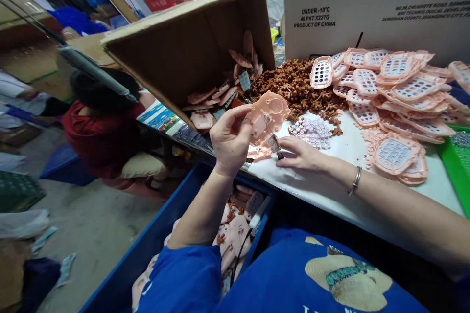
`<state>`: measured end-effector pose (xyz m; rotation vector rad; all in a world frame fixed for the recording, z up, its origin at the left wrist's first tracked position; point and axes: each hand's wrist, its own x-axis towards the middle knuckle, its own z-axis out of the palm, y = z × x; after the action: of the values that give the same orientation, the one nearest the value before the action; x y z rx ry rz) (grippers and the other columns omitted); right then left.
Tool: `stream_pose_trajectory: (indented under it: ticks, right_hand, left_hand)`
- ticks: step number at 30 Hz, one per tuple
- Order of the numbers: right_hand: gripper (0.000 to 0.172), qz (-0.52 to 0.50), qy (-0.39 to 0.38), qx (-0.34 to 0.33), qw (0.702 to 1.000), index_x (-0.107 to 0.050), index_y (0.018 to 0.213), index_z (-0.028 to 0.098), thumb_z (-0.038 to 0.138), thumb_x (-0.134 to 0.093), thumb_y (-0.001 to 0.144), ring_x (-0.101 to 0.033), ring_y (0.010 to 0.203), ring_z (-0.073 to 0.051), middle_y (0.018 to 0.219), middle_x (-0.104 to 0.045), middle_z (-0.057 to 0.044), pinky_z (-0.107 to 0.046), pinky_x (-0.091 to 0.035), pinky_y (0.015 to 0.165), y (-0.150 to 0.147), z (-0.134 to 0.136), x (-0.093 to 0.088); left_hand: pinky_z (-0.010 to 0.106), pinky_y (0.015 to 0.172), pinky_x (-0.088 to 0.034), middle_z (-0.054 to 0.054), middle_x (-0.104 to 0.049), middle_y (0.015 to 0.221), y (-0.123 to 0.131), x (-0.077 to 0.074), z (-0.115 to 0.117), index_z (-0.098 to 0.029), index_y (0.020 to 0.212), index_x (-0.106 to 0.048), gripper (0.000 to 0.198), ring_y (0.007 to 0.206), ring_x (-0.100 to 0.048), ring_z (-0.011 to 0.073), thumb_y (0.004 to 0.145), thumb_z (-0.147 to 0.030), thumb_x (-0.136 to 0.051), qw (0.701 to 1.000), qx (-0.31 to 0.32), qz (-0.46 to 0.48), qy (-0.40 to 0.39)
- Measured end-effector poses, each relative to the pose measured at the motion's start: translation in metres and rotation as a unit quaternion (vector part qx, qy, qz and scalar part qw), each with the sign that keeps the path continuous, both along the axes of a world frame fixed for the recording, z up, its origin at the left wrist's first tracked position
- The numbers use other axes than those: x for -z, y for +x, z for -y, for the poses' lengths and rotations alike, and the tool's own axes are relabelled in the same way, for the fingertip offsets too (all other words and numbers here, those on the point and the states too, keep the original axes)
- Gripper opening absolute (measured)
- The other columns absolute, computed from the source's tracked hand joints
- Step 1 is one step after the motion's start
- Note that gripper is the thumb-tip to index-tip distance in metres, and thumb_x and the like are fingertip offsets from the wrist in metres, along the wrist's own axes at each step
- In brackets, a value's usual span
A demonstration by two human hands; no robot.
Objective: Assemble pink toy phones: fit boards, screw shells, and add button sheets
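Note:
My left hand (229,139) is closed on a pink plastic toy shell (268,115), holding it upright above the table's near edge. My right hand (299,152) rests on the white table (341,190) just right of it, fingers pinched round a small metal tool (273,143) whose tip touches the shell. A silver bracelet (354,180) sits on my right wrist. A small pile of pale keypad pieces (312,129) lies just beyond my right hand.
A tipped cardboard box (183,54) spills pink parts. Behind lie a brown heap of plastic offcuts (297,85) and stacked pink keypad frames (400,90). A blue bin (147,249) sits below; a green tray (455,161) at right. A person in red (103,132) crouches left.

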<state>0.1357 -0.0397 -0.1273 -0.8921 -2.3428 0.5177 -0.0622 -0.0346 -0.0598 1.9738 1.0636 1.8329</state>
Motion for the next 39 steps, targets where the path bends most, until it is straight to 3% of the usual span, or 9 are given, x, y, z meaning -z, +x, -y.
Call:
stream_pose_trajectory:
  ticks: [7, 13, 17, 20, 22, 26, 30, 33, 39]
  right_hand:
    - [0.016, 0.012, 0.044, -0.015, 0.999, -0.064, 0.093, 0.015, 0.027, -0.067, 0.082, -0.06, 0.089, -0.025, 0.093, -0.069, -0.012, -0.042, -0.042, 0.087, -0.011, 0.011, 0.004]
    - [0.019, -0.041, 0.075, 0.025, 0.996, -0.06, 0.106, 0.016, 0.022, -0.059, 0.087, -0.06, 0.095, -0.022, 0.101, -0.068, -0.011, -0.036, -0.044, 0.087, 0.003, 0.027, 0.002]
    - [0.009, -0.053, 0.096, 0.065, 0.992, -0.061, 0.091, 0.017, 0.026, -0.058, 0.089, -0.056, 0.086, -0.021, 0.091, -0.064, -0.01, -0.033, -0.043, 0.078, 0.011, 0.037, -0.004]
    - [0.018, -0.004, 0.115, 0.092, 0.989, -0.06, 0.08, 0.019, 0.032, -0.057, 0.091, -0.052, 0.08, -0.02, 0.084, -0.06, -0.008, -0.033, -0.039, 0.073, 0.018, 0.044, -0.01]
    - [0.021, 0.009, 0.104, 0.097, 0.99, -0.06, 0.079, 0.019, 0.035, -0.057, 0.092, -0.052, 0.078, -0.019, 0.082, -0.06, -0.007, -0.032, -0.039, 0.072, 0.022, 0.049, -0.014]
    - [0.02, -0.077, 0.036, 0.115, 0.99, -0.058, 0.08, 0.018, 0.034, -0.06, 0.092, -0.054, 0.072, -0.014, 0.077, -0.061, -0.003, -0.027, -0.041, 0.069, 0.034, 0.062, -0.024]
    - [0.012, -0.106, -0.007, 0.157, 0.982, -0.062, 0.091, 0.018, 0.03, -0.063, 0.09, -0.056, 0.066, -0.011, 0.08, -0.064, -0.001, -0.024, -0.044, 0.063, 0.057, 0.091, -0.036]
    - [0.017, -0.113, -0.048, 0.22, 0.968, -0.063, 0.103, 0.02, 0.032, -0.063, 0.09, -0.059, 0.067, -0.011, 0.083, -0.066, -0.001, -0.025, -0.047, 0.064, 0.081, 0.128, -0.044]
    - [0.012, -0.139, -0.122, 0.315, 0.931, -0.066, 0.096, 0.024, 0.033, -0.06, 0.092, -0.063, 0.073, -0.014, 0.084, -0.067, -0.003, -0.026, -0.051, 0.064, 0.119, 0.197, -0.051]
  left_hand:
    - [0.026, 0.082, -0.058, 0.002, -0.075, 0.096, -0.008, 0.006, 0.001, -0.018, 0.101, -0.071, 0.022, 0.088, -0.071, 0.0141, 0.082, -0.012, -0.063, 1.0, -0.005, 0.027, -0.014]
    - [0.024, 0.08, -0.058, 0.001, -0.075, 0.095, -0.009, 0.01, 0.002, -0.019, 0.099, -0.071, 0.02, 0.087, -0.072, 0.0134, 0.082, -0.012, -0.064, 0.998, -0.004, 0.053, -0.024]
    - [0.029, 0.088, -0.057, 0.002, -0.074, 0.099, -0.005, 0.012, 0.005, -0.019, 0.101, -0.07, 0.02, 0.092, -0.071, 0.0149, 0.084, -0.014, -0.062, 0.999, 0.005, 0.047, -0.003]
    - [0.033, 0.092, -0.056, 0.005, -0.073, 0.106, 0.001, 0.012, 0.008, -0.019, 0.102, -0.069, 0.02, 0.101, -0.069, 0.0175, 0.085, -0.015, -0.061, 0.999, 0.014, 0.02, 0.034]
    - [0.034, 0.091, -0.056, 0.007, -0.072, 0.108, 0.005, 0.011, 0.01, -0.018, 0.102, -0.068, 0.019, 0.104, -0.068, 0.0187, 0.086, -0.016, -0.06, 0.999, 0.016, 0.0, 0.044]
    - [0.035, 0.093, -0.055, 0.007, -0.072, 0.108, 0.016, 0.012, 0.012, -0.018, 0.101, -0.068, 0.017, 0.105, -0.068, 0.0192, 0.086, -0.018, -0.06, 0.999, 0.033, -0.009, 0.036]
    - [0.032, 0.091, -0.056, 0.006, -0.073, 0.105, 0.034, 0.019, 0.017, -0.018, 0.101, -0.069, 0.018, 0.101, -0.069, 0.0182, 0.084, -0.018, -0.063, 0.995, 0.093, 0.031, -0.025]
    - [0.027, 0.082, -0.058, 0.004, -0.075, 0.099, 0.053, 0.022, 0.028, -0.019, 0.099, -0.071, 0.019, 0.091, -0.071, 0.0156, 0.082, -0.016, -0.062, 0.982, 0.149, 0.03, -0.113]
    - [0.026, 0.079, -0.059, 0.003, -0.075, 0.095, 0.094, 0.016, 0.05, -0.019, 0.097, -0.072, 0.026, 0.088, -0.071, 0.0151, 0.078, -0.008, -0.058, 0.931, 0.298, -0.024, -0.207]
